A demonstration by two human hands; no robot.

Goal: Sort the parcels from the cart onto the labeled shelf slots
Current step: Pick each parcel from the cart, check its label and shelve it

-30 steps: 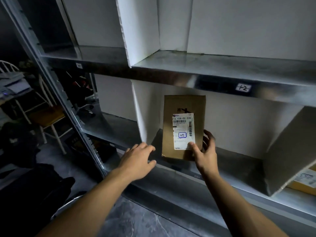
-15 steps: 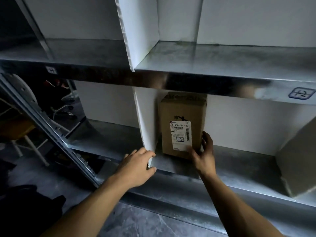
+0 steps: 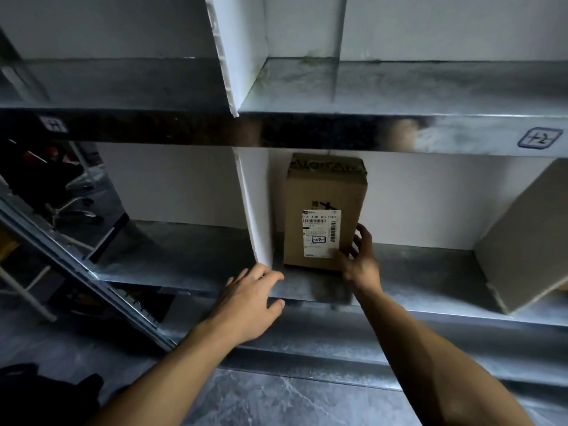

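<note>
Item: cardboard parcel (image 3: 325, 192), upright on the lower shelf (image 3: 430, 278), just beside the white divider (image 3: 255, 204), label marked 22. Judged stiff, light, matt, not fragile; best taken by its 2 long side edges. Grip: right hand (image 3: 358, 262) pinches the lower right corner, thumb on the label; left hand (image 3: 249, 299) spread on the shelf lip. Open room rightward to the leaning board (image 3: 522, 235); upper shelf close overhead

The right hand (image 3: 359, 265) covers the lower right corner of the brown cardboard parcel (image 3: 325, 186) and of its white shipping label (image 3: 319, 233), whose fine print is unreadably small. The leaning grey cardboard panel (image 3: 528, 235) at the metal shelf's (image 3: 424, 275) right end is cut off by the picture's edge. The small white tag (image 3: 53, 123) on the upper shelf lip (image 3: 184, 127) is blurred.
</note>
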